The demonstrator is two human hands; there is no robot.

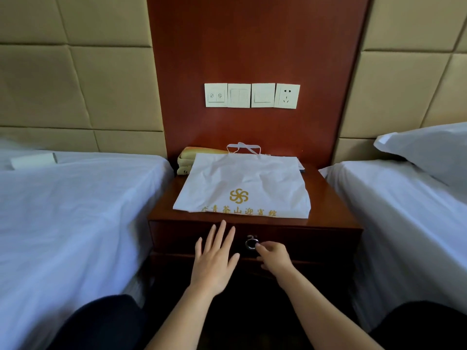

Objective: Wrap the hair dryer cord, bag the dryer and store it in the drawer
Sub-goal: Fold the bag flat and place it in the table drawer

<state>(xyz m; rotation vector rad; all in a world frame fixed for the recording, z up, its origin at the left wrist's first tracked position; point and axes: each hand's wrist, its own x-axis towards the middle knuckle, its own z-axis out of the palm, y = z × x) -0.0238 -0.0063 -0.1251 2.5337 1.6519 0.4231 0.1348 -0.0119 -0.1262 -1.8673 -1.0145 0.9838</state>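
Two dark-clad knees (101,322) filled the bottom corners of the frame, with both bare forearms reaching up between them. The left hand (214,258) lay flat with fingers spread wide, holding nothing, against the closed drawer (303,238) front at lower centre. The right hand (274,256) was curled, its fingertips pinching the metal ring pull (251,244). Above the drawer, the reddish tabletop (328,198) carried a white bag (242,185) with a gold emblem, lying flat at centre frame; whether the dryer was inside could not be told. A cream telephone (192,157) sat behind the bag's left corner. White-sheeted beds (75,210) flanked both sides, a pillow (429,150) at right. Switches and a socket (287,96) were set in the red wood panel between padded beige walls.
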